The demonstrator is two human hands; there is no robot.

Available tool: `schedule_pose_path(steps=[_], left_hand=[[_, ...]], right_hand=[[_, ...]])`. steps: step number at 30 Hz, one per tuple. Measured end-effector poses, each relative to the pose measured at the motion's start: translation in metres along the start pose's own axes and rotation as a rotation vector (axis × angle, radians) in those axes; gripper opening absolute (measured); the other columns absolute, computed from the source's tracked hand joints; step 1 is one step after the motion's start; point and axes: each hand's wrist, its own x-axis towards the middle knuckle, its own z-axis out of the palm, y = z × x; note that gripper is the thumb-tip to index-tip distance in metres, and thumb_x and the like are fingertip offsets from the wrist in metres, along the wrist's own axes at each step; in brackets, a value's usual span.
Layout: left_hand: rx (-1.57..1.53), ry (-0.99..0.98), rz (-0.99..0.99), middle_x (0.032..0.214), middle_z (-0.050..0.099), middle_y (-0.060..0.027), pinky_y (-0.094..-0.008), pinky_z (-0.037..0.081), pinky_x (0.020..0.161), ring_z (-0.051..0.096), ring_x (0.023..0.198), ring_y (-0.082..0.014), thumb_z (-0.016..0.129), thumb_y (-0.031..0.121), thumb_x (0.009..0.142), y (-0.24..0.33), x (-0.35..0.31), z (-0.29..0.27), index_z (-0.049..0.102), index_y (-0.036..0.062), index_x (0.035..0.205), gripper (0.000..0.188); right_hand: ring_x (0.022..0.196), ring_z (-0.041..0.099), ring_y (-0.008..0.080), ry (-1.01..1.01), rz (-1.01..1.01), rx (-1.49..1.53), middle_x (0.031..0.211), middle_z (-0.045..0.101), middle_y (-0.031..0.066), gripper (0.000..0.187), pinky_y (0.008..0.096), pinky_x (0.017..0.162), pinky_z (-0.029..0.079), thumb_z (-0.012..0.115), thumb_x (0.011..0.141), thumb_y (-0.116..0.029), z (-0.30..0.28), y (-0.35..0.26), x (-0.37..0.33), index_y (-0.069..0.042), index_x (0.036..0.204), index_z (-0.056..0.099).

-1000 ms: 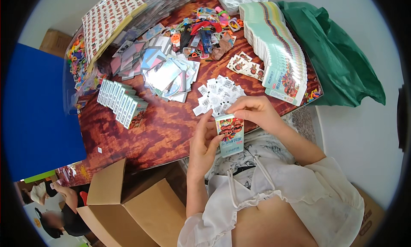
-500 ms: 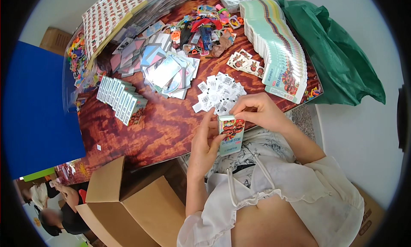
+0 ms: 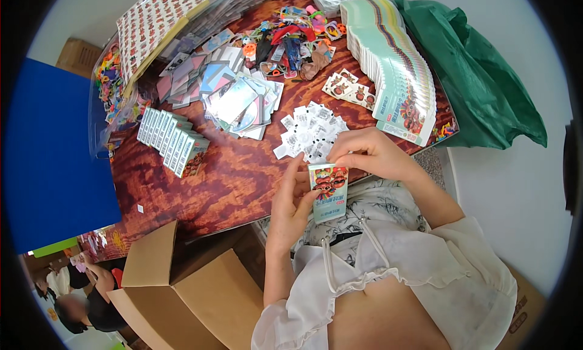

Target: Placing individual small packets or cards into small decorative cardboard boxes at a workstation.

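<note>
A small light-green card box (image 3: 330, 198) with a colourful picture stands upright between my hands, over the table's near edge. My left hand (image 3: 287, 207) grips it by its left side, thumb across the front. The bent fingers of my right hand (image 3: 370, 152) are pinched together at the box's top edge; the flap there is partly hidden by them. Just beyond the box lies a pile of small white printed slips (image 3: 313, 131). To the left, a row of finished-looking green boxes (image 3: 173, 142) stands on the table.
Flattened green boxes (image 3: 388, 64) fan out at the right, beside a green bag (image 3: 480, 77). Cards (image 3: 240, 104), small stickers (image 3: 349, 90) and assorted small toys (image 3: 294, 43) cover the far table. An open carton (image 3: 182, 295) sits below the near edge. Another person (image 3: 91, 301) is at lower left.
The box has turned slightly to face me more squarely, and its top flap now looks flatter. My right hand has shifted slightly at the top; my left keeps its grip.
</note>
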Motion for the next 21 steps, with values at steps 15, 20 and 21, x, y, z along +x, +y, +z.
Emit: schedule_pose_path(steps=[15, 20, 21], left_hand=[[-0.378, 0.081, 0.115, 0.147, 0.042, -0.0168, -0.0376, 0.046, 0.103, 0.050, 0.129, -0.0252, 0.057, -0.009, 0.089, -0.001, 0.010, -0.031, 0.016, 0.0069, 0.157, 0.081], [0.094, 0.373, 0.349, 0.156, 0.029, -0.0166, -0.0398, 0.034, 0.114, 0.035, 0.141, -0.0260, 0.074, -0.006, 0.076, -0.006, 0.016, -0.033, 0.024, 0.0018, 0.150, 0.090], [-0.101, 0.395, 0.229, 0.150, 0.036, -0.0154, -0.0396, 0.036, 0.113, 0.038, 0.138, -0.0252, 0.077, -0.003, 0.075, -0.003, 0.011, -0.036, 0.031, 0.0010, 0.145, 0.084]], right_hand=[[0.087, 0.067, 0.0150, 0.262, 0.358, 0.804, 0.096, 0.067, 0.0069, 0.018, 0.0306, 0.071, 0.058, 0.067, 0.092, -0.014, 0.026, 0.020, 0.038, -0.004, 0.103, 0.060], [0.086, 0.068, 0.0189, -0.040, 0.398, 0.804, 0.098, 0.066, 0.0080, 0.018, 0.0352, 0.071, 0.059, 0.067, 0.092, -0.015, 0.066, 0.024, 0.077, -0.004, 0.104, 0.061], [0.083, 0.068, 0.0218, -0.104, 0.393, 0.558, 0.098, 0.066, 0.0094, 0.019, 0.0386, 0.071, 0.058, 0.067, 0.090, -0.014, 0.064, 0.026, 0.092, -0.004, 0.105, 0.061]])
